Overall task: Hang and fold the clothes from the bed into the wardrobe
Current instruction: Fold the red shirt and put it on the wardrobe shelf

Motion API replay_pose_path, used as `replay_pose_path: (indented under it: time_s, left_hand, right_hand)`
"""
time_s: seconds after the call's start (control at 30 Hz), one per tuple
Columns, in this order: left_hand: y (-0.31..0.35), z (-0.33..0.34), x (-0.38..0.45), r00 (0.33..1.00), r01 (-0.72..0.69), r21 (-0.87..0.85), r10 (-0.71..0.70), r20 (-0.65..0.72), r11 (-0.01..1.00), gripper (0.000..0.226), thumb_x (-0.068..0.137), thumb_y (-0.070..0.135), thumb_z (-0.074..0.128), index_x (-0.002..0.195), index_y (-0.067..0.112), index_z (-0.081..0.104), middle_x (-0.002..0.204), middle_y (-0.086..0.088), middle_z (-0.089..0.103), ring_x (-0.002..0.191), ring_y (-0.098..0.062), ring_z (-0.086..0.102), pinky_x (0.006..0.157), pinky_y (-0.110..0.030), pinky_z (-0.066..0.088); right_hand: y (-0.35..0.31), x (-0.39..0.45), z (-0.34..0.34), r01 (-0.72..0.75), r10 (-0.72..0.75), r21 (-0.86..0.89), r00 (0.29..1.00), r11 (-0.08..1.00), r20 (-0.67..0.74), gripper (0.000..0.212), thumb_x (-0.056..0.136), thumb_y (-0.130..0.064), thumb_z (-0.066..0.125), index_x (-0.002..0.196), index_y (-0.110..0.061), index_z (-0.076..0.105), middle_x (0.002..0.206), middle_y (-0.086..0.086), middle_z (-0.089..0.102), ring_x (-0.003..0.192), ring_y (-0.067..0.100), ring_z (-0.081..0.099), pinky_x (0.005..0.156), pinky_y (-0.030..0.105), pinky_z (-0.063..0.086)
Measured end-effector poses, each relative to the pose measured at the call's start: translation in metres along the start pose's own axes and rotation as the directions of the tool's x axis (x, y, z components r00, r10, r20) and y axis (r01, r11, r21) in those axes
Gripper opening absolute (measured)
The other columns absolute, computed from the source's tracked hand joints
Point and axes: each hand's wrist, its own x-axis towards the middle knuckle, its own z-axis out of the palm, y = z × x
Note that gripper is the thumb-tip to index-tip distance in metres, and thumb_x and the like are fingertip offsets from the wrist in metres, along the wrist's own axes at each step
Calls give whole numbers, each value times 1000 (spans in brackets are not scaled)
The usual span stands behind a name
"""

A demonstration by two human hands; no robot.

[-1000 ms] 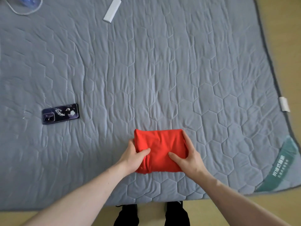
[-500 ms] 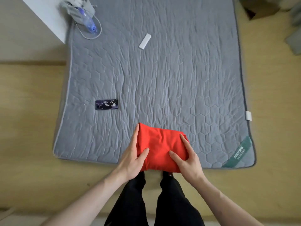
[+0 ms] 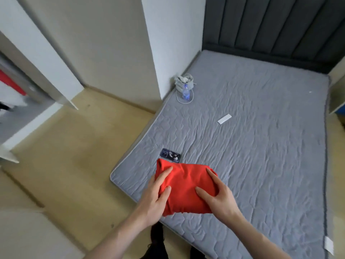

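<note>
Folded red garment between both hands — fingers clasped around its sides.

Grey quilted bed w/ dark padded headboard at far end, standing on a tan floor. On it: dark phone near the left edge, close to the foot; white flat bar mid-bed, well apart from the phone; bottle w/ blue label, upright at the left edge near the head, just beside a small grey bag; white cable looped around the bottle's base. White tag on the right edge by the foot.
</note>
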Motion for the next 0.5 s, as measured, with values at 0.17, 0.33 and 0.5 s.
replay_pose_path:
  time_s: [0.17, 0.33, 0.5]
  left_hand:
    - [1, -57, -24, 970, 47, -142, -79, -229, 989, 54, 103, 18, 59, 147, 44, 41, 151, 17, 42, 135, 18, 35, 107, -2, 26]
    - [-14, -136, -44, 912, 45, -255, -144, -383, 966, 52, 100, 19, 64, 144, 40, 47, 146, 27, 46, 134, 14, 41, 116, -19, 34]
    - [-39, -230, -58, 853, 46, -297, -192, -485, 954, 57, 87, 36, 63, 142, 40, 52, 146, 18, 52, 134, 2, 48, 118, -36, 39]
  right_hand:
    - [-69, 18, 33, 147, -136, -79, 982, 986, 134, 81, 78, -48, 84, 149, -47, 44, 133, -14, 63, 114, -2, 62, 96, 19, 48]
    - [-142, 30, 99, 269, -241, -92, 941, 959, 238, 83, 76, -51, 84, 150, -47, 45, 132, -14, 62, 114, 0, 63, 96, 21, 50]
    - [-208, 40, 186, 366, -331, -64, 893, 928, 303, 85, 74, -55, 84, 149, -46, 45, 134, -15, 63, 116, -1, 62, 104, 29, 52]
